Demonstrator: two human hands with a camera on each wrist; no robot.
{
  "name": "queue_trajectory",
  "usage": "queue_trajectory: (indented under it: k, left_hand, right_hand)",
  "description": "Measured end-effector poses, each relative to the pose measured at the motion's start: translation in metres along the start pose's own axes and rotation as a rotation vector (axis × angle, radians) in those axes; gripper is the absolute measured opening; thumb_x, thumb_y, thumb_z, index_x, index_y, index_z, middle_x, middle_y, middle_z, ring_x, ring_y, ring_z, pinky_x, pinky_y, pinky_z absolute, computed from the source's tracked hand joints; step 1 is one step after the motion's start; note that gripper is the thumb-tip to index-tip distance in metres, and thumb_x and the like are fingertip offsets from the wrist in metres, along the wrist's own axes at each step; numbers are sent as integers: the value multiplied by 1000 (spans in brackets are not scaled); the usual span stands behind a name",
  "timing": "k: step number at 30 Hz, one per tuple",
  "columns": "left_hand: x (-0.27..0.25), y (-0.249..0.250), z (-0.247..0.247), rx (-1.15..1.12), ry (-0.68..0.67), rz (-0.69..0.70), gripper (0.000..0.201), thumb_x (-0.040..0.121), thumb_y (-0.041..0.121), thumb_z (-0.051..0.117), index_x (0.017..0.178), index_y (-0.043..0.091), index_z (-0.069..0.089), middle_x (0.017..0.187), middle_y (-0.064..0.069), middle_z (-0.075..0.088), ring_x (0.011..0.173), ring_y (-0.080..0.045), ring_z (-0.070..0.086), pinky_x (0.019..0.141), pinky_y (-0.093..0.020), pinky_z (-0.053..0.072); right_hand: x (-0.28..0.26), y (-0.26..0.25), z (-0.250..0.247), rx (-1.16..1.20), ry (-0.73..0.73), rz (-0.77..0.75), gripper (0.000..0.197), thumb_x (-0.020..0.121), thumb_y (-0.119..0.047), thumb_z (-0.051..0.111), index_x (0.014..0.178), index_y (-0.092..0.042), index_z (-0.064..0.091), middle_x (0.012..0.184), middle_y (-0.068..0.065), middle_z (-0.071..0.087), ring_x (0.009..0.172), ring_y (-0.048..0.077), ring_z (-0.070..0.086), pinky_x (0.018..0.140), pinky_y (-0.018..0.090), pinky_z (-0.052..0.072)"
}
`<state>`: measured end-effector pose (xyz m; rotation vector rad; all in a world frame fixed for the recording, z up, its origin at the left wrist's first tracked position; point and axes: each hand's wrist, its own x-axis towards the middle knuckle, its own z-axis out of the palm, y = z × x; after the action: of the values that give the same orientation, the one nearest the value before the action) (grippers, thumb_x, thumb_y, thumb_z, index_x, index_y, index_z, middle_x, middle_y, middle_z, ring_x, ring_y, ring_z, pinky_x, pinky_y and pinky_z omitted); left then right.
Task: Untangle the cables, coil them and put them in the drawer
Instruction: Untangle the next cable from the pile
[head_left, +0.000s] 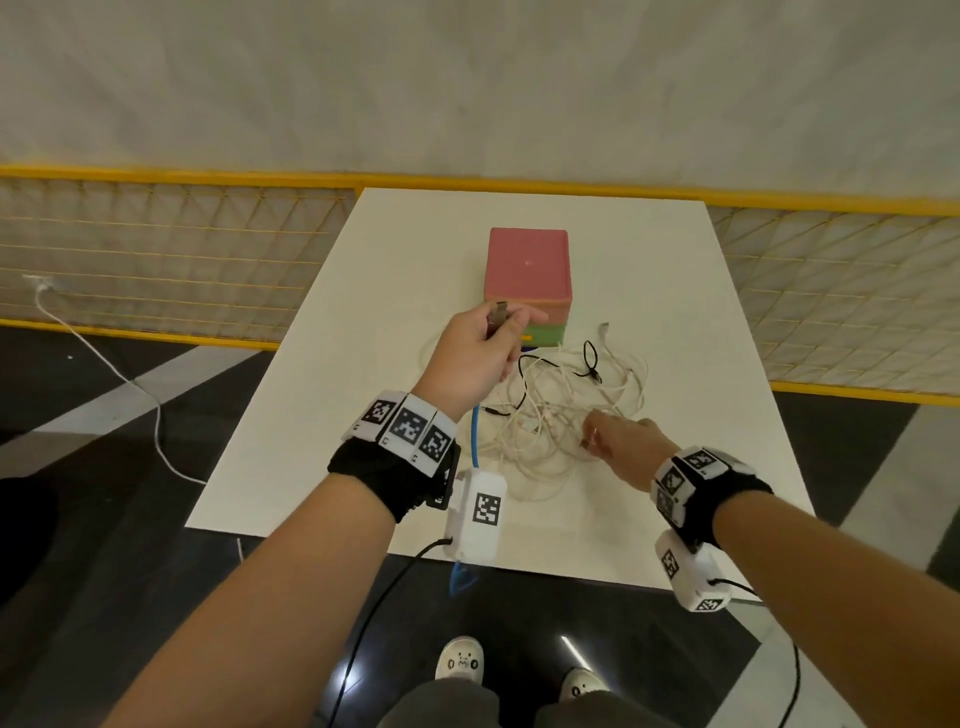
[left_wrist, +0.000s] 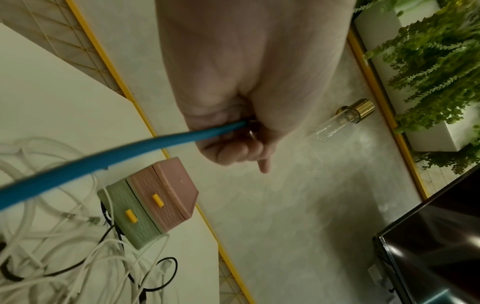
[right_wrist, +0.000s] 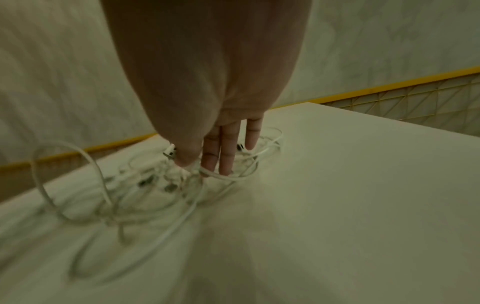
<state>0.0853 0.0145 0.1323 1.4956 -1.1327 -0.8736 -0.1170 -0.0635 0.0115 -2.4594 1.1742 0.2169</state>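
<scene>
A tangle of white cables with a thin black cable lies mid-table, in front of a small drawer box with a pink top and a green lower drawer. My left hand is raised over the pile and grips the metal plug end of a blue cable, which hangs down past my wrist and off the table's near edge. My right hand reaches into the pile with straight fingers resting on the white cables.
The white table has bare surface to the left and right of the pile. A yellow mesh fence runs behind it. A white cord trails on the dark floor at left. My shoes stand below the near edge.
</scene>
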Motion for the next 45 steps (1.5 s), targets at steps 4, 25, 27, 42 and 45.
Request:
queue_trajectory:
  k: [4, 25, 27, 42, 45]
  left_hand:
    - [8, -12, 4, -50, 63, -68, 25, 100, 21, 47, 98, 15, 71, 52, 10, 35, 42, -6, 29, 46, -23, 25]
    - [32, 21, 33, -205, 143, 49, 35, 104, 33, 36, 75, 20, 51, 64, 8, 53, 55, -3, 49, 65, -26, 39]
    - [33, 24, 30, -203, 154, 65, 36, 104, 38, 35, 74, 21, 47, 61, 11, 46, 61, -8, 48, 69, -29, 39]
    - [34, 36, 3, 560, -176, 95, 28, 97, 35, 53, 83, 15, 68, 72, 5, 59, 61, -5, 51, 56, -22, 38]
    - [36, 44, -3, 733, -225, 103, 37, 96, 36, 55, 76, 10, 71, 61, 4, 53, 50, -7, 44, 49, -22, 31]
  right_hand:
    - [-5, -17, -32, 452, 196, -49, 8, 98, -19, 41, 105, -20, 44, 94, 1, 62, 83, 18, 62, 82, 31, 47]
    - [-6, -42, -68, 695, 342, -259, 27, 101, -19, 35, 79, -20, 51, 73, -1, 50, 65, 7, 48, 67, 11, 40]
    - [-1, -39, -69, 623, 352, -256, 28, 101, -20, 35, 76, -24, 48, 74, -3, 51, 67, 3, 51, 67, 9, 39]
    - [20, -52, -119, 454, 430, -344, 18, 98, -10, 42, 87, -5, 56, 77, -7, 44, 62, -4, 44, 60, 6, 39]
    - [18, -55, -118, 438, 417, -375, 20, 99, -13, 40, 88, -3, 54, 75, -12, 43, 62, 0, 48, 62, 11, 41]
